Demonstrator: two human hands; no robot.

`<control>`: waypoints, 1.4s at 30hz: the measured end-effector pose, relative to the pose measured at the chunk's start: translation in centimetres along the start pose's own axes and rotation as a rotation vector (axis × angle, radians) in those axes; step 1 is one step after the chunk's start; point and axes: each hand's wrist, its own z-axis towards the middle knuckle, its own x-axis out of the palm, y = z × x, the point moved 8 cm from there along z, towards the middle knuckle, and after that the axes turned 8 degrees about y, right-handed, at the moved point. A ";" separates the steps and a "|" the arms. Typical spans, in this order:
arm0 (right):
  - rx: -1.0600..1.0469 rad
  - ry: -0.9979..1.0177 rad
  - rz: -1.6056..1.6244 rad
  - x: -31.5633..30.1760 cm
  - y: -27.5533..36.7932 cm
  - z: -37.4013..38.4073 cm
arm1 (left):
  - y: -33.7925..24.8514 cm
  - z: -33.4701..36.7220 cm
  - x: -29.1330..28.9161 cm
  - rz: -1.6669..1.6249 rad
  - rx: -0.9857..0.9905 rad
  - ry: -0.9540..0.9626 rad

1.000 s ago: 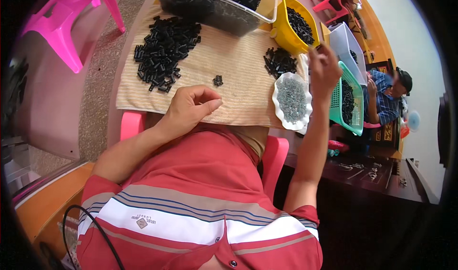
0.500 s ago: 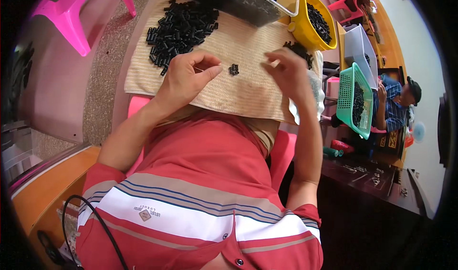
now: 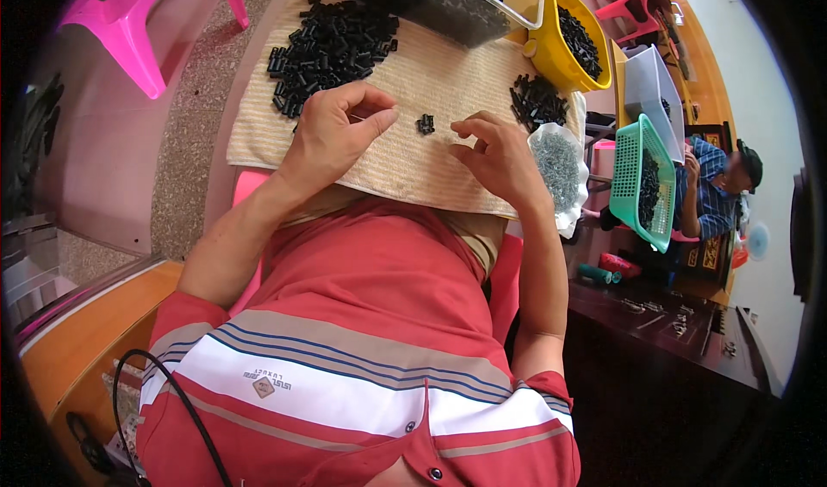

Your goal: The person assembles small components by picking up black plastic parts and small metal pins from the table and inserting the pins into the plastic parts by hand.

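At the far left, a pink plastic stool (image 3: 116, 35) is cut off by the upper edge. On my striped cloth (image 3: 413, 177) lies a large heap of short black pieces (image 3: 332, 43), its near side partly covered by my left hand (image 3: 389, 118). Those fingers curl toward the thumb with a narrow gap; a thin pale sliver shows there, too fine to make out, and I cannot tell whether I hold it. Above, a clear bin (image 3: 527, 6) of black pieces runs out of view. A small black cluster (image 3: 425, 124) sits on the cloth between my hands, touching neither. My right hand (image 3: 455, 139) is just beside it, thumb and forefinger slightly parted, the other fingers bent under; I cannot tell if anything tiny is in them. Beyond are a smaller black pile (image 3: 538, 101), a white scalloped dish (image 3: 568, 223) of small glinting bits, their shape unclear, and a yellow basin (image 3: 546, 55). Farther right, a green basket (image 3: 627, 173) partly hides a seated co-worker (image 3: 713, 177).
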 end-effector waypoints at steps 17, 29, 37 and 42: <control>-0.088 0.058 -0.098 1.9 1.1 3.3 | -0.5 -0.2 -0.4 0.033 -0.006 -0.036; 0.015 0.009 0.111 2.1 -0.5 3.0 | 0.2 0.0 0.0 0.002 -0.019 0.007; -0.097 -0.084 0.041 1.3 2.6 2.5 | 0.3 0.1 -1.2 -0.081 0.013 -0.105; -0.151 -0.062 -0.029 2.4 5.0 2.6 | -0.2 -0.1 -3.7 -0.302 0.034 -0.317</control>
